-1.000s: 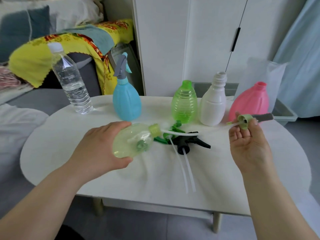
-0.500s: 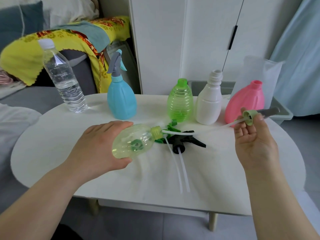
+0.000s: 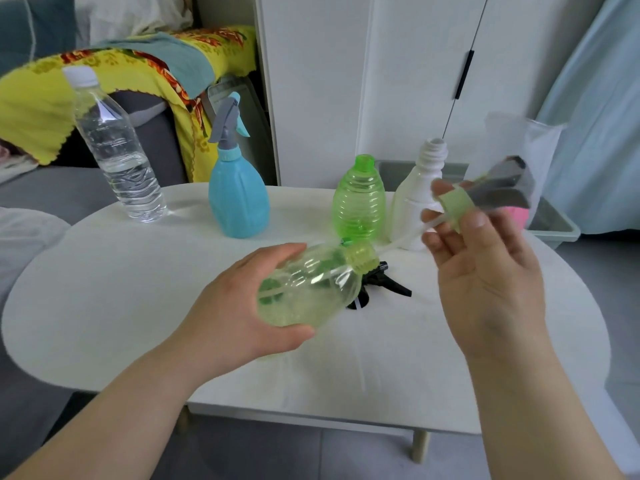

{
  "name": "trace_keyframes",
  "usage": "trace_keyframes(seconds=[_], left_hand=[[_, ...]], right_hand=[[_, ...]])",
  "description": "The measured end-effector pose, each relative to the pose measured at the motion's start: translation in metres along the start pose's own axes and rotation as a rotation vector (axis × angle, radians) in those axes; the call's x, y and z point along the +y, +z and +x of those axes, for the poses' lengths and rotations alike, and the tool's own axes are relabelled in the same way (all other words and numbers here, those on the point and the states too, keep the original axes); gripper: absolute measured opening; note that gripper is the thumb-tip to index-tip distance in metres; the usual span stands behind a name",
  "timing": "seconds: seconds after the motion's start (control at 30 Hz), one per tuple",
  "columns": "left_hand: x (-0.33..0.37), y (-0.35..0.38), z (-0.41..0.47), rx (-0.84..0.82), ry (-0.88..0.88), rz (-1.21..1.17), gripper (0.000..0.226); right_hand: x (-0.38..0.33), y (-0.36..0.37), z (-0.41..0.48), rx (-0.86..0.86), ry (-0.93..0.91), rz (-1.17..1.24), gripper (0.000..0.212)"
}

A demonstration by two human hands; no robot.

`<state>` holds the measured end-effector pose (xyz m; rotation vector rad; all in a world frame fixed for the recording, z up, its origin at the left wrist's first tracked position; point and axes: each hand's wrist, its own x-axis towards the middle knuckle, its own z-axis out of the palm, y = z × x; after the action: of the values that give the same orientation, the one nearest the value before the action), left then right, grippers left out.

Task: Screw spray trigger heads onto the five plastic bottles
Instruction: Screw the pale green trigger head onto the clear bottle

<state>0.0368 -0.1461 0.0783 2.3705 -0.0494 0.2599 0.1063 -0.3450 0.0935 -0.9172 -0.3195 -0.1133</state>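
Note:
My left hand (image 3: 239,317) grips a pale yellow-green bottle (image 3: 311,285), tilted with its neck toward the right. My right hand (image 3: 485,271) pinches a grey trigger head (image 3: 498,192) by its yellow-green collar; its clear tube runs down into the bottle's neck. On the white table (image 3: 138,306) stand a blue bottle (image 3: 239,199) with a grey trigger head fitted, an open green bottle (image 3: 358,202) and an open white bottle (image 3: 415,202). A pink bottle (image 3: 517,214) shows only a sliver behind the held head. A black trigger head (image 3: 384,285) lies behind the held bottle.
A clear water bottle (image 3: 114,150) with a white cap stands at the table's back left. A grey bin (image 3: 554,226) with a clear bag sits at the back right. White cabinet doors (image 3: 381,81) rise behind the table, and a yellow cloth (image 3: 86,77) drapes furniture at left.
My right hand has lifted the trigger head up and nearer the bottle, and the tube has slid deeper into the neck. The left hand has tipped the bottle's neck upward.

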Motion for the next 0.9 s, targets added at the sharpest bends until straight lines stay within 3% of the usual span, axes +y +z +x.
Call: trace_keyframes(seconds=[0.17, 0.43, 0.77, 0.9], left_hand=[[0.001, 0.004, -0.002, 0.064, 0.002, -0.284, 0.066], [-0.033, -0.008, -0.011, 0.188, -0.078, -0.492, 0.066], [-0.07, -0.019, -0.012, 0.295, -0.154, -0.634, 0.063], [-0.077, -0.018, -0.012, 0.321, -0.158, -0.658, 0.063]], right_hand=[[0.02, 0.031, -0.009, -0.208, 0.059, -0.16, 0.017], [0.036, 0.077, 0.005, -0.413, 0.166, -0.272, 0.018], [0.072, 0.125, 0.008, -0.54, 0.233, -0.399, 0.022], [0.081, 0.135, 0.007, -0.504, 0.266, -0.38, 0.021]])
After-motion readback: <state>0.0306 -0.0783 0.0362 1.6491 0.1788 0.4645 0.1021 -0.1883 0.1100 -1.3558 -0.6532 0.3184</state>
